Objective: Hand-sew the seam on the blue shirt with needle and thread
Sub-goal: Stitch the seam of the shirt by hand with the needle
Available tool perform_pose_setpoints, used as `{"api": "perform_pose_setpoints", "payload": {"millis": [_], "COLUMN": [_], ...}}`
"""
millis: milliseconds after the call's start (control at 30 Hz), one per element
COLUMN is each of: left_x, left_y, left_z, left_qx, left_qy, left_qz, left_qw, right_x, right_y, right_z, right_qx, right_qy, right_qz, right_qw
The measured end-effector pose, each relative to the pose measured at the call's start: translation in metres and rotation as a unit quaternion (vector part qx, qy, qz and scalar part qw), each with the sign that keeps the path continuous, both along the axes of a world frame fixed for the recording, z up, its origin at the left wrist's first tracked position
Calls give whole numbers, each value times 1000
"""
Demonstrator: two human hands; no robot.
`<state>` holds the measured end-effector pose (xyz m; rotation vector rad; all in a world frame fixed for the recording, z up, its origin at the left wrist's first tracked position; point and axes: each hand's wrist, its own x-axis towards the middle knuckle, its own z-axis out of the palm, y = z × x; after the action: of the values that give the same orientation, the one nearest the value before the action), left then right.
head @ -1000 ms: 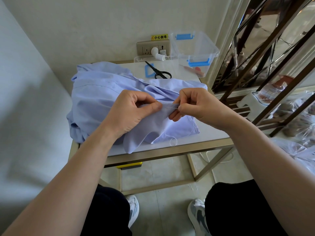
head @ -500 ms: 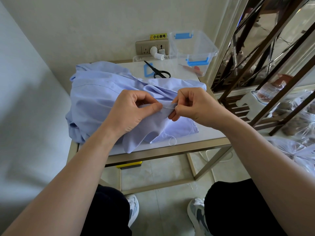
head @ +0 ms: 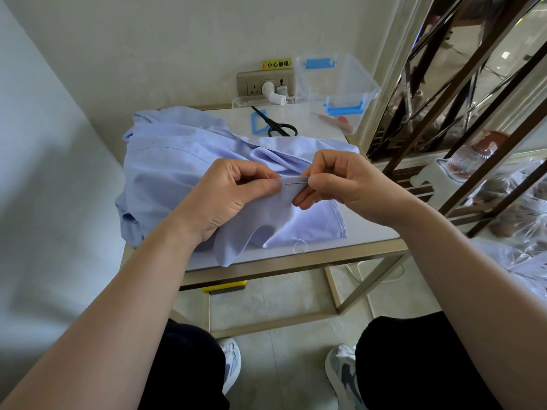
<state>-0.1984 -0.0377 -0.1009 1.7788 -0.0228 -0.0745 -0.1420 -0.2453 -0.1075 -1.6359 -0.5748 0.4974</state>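
Note:
A crumpled light blue shirt [head: 165, 161] lies on the small white table [head: 370, 229]. My left hand [head: 228, 196] pinches a fold of the shirt between thumb and fingers, lifted a little off the table. My right hand [head: 340, 182] pinches a thin needle [head: 296, 182] that lies level, with its tip in the fold's edge beside my left thumb. White thread [head: 299, 247] curls in a small loop on the hem near the table's front edge.
Black scissors [head: 276, 124] lie on a clear lid at the back of the table, beside a clear plastic box [head: 337, 84] with blue clips. A wall socket [head: 266, 82] sits behind. A dark metal railing [head: 473, 93] stands on the right, and my knees are under the table's front edge.
Both hands keep their grip on the fold and the needle. The needle has slid slightly left into the cloth.

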Motion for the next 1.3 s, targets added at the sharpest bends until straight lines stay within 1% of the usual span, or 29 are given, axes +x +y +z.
{"api": "perform_pose_setpoints", "payload": {"millis": [233,367,533,600,700,867,1033,1200,1300], "left_x": [-1,-2,-1,-2,-2,-1,-2,-1,-2], "left_y": [-1,1,0,-2,-3,-2,-5,-6,-7], "left_z": [2,3,1,0,1,5,3,3,3], "left_qx": [-56,-93,-112,-114,-110,-131,-118,-143,-119], "left_qy": [38,64,77,80,75,60,75,68,78], "left_qz": [-15,-43,-55,-60,-63,-32,-41,-17,-41], "left_qw": [998,993,989,988,989,989,989,987,989], "right_x": [0,0,1,-1,-3,4,-2,0,-2], "right_y": [-3,-3,1,4,8,1,4,5,7], "right_z": [-2,-2,-6,-7,-4,-3,-5,-4,-4], "right_qx": [53,56,55,45,42,50,18,36,31], "right_qy": [26,24,24,18,10,23,-31,-36,-58], "right_qz": [32,40,45,46,19,-3,1,-20,-19], "right_qw": [998,997,997,998,999,998,999,999,998]}}
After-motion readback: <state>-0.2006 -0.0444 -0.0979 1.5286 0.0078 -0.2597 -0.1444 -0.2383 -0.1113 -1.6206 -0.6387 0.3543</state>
